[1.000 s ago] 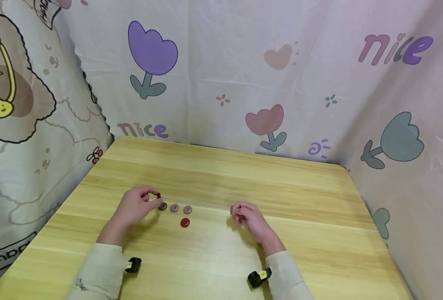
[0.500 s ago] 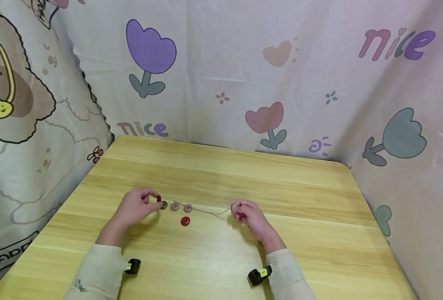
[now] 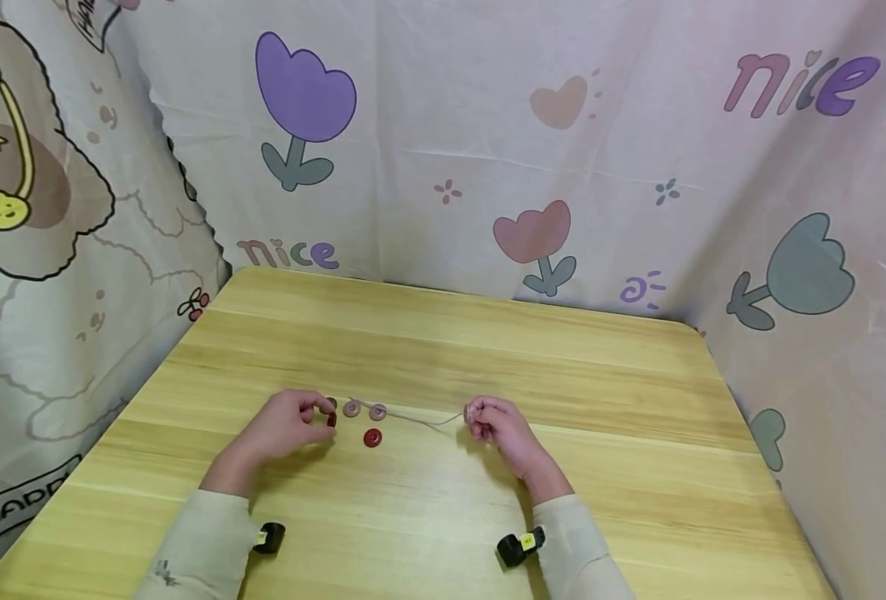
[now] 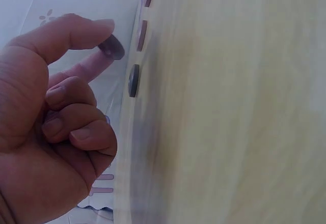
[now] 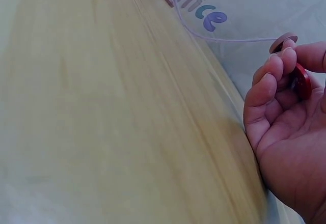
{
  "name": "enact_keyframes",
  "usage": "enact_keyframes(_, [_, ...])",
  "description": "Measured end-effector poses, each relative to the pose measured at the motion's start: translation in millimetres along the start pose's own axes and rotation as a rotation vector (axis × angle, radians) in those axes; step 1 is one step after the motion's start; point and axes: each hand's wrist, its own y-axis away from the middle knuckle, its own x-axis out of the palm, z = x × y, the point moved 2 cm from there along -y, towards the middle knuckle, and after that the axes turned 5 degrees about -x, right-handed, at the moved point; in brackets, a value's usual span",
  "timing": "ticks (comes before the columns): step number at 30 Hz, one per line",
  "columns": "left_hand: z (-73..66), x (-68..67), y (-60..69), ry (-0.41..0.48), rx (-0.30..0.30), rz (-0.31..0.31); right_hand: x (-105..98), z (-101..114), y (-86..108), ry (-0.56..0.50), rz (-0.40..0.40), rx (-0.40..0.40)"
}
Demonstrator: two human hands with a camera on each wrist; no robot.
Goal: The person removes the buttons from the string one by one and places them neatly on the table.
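Observation:
Between thumb and index finger, the left hand pinches a dark red button, seen edge-on; it looks dark in the left wrist view. Just beyond it lies a dark button on the table. Two pinkish buttons lie to its right, with a red button nearer the front. The right hand pinches a pinkish button with a thin cord running from it leftward across the pinkish buttons. A red button shows within the right hand's curled fingers.
The wooden table has a printed curtain behind it and at both sides. A black wrist camera sits at the left sleeve, another at the right sleeve.
The cord, stretched between both hands a second ago, hangs slack, its left end away from the left hand. The left hand has shifted slightly right and nearer with its button. The right hand is nearly still.

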Motion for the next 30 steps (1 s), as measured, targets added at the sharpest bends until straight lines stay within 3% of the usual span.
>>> enact_keyframes(15, [0.0, 12.8, -6.1, -0.023, 0.013, 0.097, -0.1, 1.3, -0.1, -0.003, 0.007, 0.004])
enact_keyframes(30, [0.9, 16.7, -7.6, -0.049, 0.011, 0.09, 1.1, 1.3, 0.6, -0.015, 0.003, 0.001])
